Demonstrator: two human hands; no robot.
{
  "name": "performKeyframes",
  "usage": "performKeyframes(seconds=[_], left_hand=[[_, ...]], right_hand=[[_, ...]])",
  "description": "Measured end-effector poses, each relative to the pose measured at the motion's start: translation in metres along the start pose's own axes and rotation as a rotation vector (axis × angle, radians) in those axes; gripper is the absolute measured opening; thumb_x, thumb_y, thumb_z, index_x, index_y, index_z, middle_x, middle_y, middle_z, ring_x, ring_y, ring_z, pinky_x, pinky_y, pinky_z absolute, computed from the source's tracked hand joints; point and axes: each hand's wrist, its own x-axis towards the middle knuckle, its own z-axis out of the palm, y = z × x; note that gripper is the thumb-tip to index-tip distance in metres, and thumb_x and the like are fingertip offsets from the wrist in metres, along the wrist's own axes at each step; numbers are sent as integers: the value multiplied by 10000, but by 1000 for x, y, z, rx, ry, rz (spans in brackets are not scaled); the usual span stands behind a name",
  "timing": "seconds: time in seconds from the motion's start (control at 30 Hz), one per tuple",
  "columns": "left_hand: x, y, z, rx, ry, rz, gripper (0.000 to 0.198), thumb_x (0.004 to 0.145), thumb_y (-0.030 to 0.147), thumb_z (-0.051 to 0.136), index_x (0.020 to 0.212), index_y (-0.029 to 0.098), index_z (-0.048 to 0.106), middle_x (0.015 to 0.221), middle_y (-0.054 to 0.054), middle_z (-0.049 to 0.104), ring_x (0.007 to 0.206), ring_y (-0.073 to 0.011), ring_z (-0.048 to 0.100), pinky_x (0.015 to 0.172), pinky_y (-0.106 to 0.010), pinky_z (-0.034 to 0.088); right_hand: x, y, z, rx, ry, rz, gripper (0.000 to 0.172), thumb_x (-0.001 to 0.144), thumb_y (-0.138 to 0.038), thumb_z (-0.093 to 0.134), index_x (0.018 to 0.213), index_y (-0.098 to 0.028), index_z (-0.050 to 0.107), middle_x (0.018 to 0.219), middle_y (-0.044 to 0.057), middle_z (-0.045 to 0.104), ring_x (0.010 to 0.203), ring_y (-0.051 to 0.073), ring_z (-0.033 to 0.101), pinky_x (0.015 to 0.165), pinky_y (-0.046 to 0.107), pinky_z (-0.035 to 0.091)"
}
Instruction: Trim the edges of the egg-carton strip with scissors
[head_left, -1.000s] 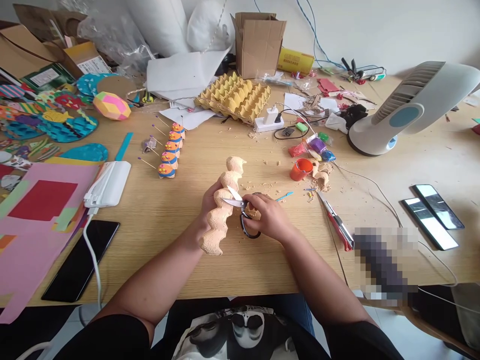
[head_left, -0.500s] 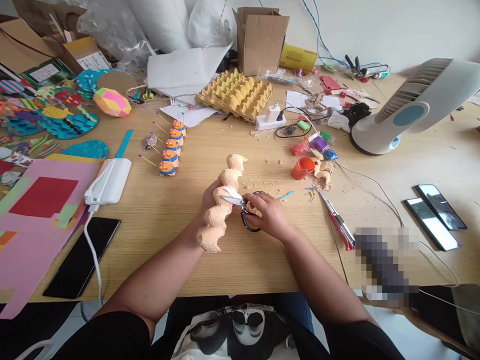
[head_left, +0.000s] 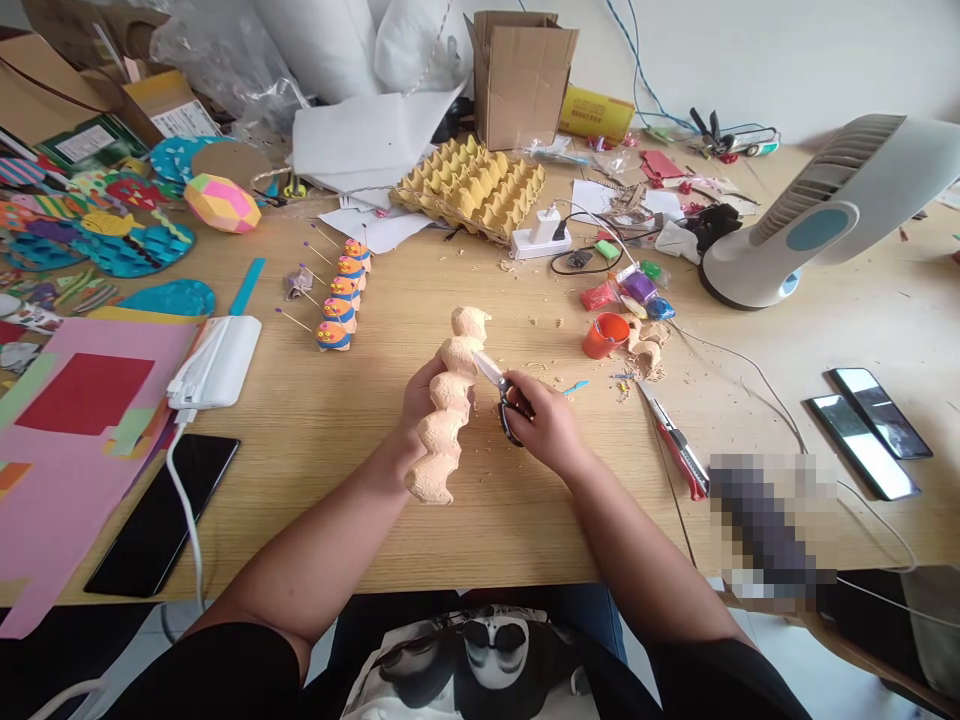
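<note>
Hands [head_left: 553, 428] hold scissors [head_left: 504, 382], bumpy strip [head_left: 444, 433]; lettering on yellow box [head_left: 596, 114] illegible.

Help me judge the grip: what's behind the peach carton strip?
Behind the peach carton strip is the left hand, visible at the strip's left edge; the rest is covered.

We're up on the wearer's head here, facing forward and down, close over the tabletop [head_left: 480, 540], back wall [head_left: 712, 60] beyond.
</note>
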Motion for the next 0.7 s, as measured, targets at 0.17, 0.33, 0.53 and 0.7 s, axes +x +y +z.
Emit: performKeyframes(seconds=[0.17, 0.33, 0.53, 0.7], left_hand=[[-5, -7, 22, 53, 76, 3, 294, 1029, 523, 637, 947, 252, 718, 689, -26, 705, 622, -228, 697, 672, -362, 567], [-6, -21, 45, 35, 46, 137, 277, 1052, 455, 606, 915, 241, 717, 736, -19, 715, 573, -164, 636, 598, -302, 540], [-4, -26, 43, 54, -49, 160, 284, 1041, 475, 596, 981, 242, 748, 849, -53, 779, 710, -232, 732, 672, -367, 615], [-2, -27, 41, 66, -118, 127, 303, 1040, 467, 594, 1078, 215, 759, 1001, -106, 837, 808, -290, 803, 733, -436, 666]], right_hand=[[6, -2, 4, 603, 45, 290, 439, 827, -415, 857, 1172, -256, 636, 831, -28, 637, 734, 159, 568, 678, 305, 447], [7, -8, 3, 893, -17, 374, 530, 718, -369, 954, 1108, -252, 616, 812, -48, 677, 677, 120, 532, 639, 275, 420], [5, -9, 5, 1005, -41, 478, 544, 691, -394, 994, 1074, -233, 643, 777, -67, 654, 633, 91, 517, 614, 253, 408], [5, -13, 4, 1058, -31, 525, 552, 673, -402, 1009, 1053, -234, 645, 760, -82, 617, 602, 80, 521, 581, 237, 396]])
